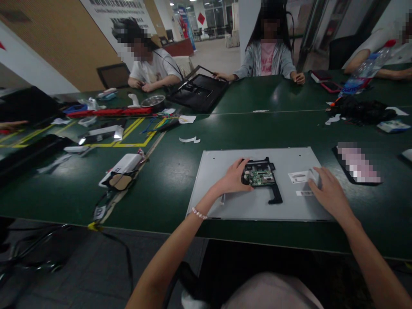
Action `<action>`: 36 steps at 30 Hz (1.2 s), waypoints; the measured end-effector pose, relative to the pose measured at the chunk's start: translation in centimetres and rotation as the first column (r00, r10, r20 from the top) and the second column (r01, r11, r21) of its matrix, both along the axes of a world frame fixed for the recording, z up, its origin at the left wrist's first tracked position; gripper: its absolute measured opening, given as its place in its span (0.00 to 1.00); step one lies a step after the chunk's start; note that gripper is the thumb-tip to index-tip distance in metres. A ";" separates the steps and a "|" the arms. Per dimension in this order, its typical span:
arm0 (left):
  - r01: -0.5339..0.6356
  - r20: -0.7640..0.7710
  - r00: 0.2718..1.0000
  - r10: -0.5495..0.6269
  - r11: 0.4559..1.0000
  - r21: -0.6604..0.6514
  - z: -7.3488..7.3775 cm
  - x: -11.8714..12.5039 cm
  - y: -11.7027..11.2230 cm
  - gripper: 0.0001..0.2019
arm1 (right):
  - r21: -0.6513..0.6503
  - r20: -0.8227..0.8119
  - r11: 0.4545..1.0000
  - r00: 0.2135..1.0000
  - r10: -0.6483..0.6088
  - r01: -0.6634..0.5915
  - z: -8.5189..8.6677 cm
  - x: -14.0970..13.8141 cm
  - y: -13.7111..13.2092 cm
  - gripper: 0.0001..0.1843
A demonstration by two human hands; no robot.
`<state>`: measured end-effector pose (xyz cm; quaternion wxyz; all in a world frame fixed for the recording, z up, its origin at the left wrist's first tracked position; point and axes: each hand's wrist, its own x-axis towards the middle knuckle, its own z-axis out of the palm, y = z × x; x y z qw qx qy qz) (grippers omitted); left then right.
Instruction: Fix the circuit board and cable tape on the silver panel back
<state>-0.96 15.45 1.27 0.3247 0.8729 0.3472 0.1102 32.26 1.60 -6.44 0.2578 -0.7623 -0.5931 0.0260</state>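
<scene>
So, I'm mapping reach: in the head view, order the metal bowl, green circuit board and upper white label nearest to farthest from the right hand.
1. Upper white label: beside the right hand
2. Green circuit board: left
3. Metal bowl: far forward and left

I report an office-like electronics workroom. My evidence: on the table [164, 184], a bare circuit board [259, 177] and yellow tape [130, 128]; beyond the table, seated people [268, 56], a chair [113, 78], a lettered sign [125, 9] and, farther off, a banner [185, 28] and glazing [219, 18].
</scene>
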 end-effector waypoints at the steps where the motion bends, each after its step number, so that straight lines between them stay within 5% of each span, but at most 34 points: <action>1: 0.000 0.002 1.000 0.000 1.000 -0.004 0.0 0.0 0.0 0.55 | 0.001 0.003 1.000 1.000 0.000 0.000 0.0 0.0 0.0 0.33; 9: -0.022 0.027 0.999 0.022 1.000 -0.017 -0.6 -0.5 0.1 0.56 | -0.031 0.037 0.999 0.999 -0.019 0.020 -0.2 -0.2 -0.1 0.32; 17: -0.026 0.038 0.999 0.028 0.998 -0.056 0.7 -1.0 -0.5 0.56 | -0.014 0.066 0.999 0.997 -0.033 0.034 0.2 -1.1 -0.2 0.31; 22: -0.245 0.036 0.969 0.244 0.969 0.019 1.5 -6.0 0.4 0.46 | -0.016 0.030 0.999 0.998 -0.050 0.050 0.3 -1.4 -0.3 0.31; 28: -0.652 0.086 0.754 0.651 0.758 -0.023 0.5 -13.9 0.3 0.31 | -0.015 -0.102 0.995 0.990 -0.102 0.101 0.5 -1.2 -0.6 0.33; 33: -0.627 0.142 0.737 0.661 0.746 -0.222 -0.7 -14.5 -1.0 0.29 | 0.048 -0.190 0.992 0.976 -0.108 0.119 1.7 -1.3 -0.9 0.30; 36: -0.590 0.168 0.777 0.606 0.795 -0.139 -1.3 -13.4 -0.9 0.29 | 0.043 -0.218 0.993 0.971 -0.097 0.109 2.5 -1.9 -0.9 0.30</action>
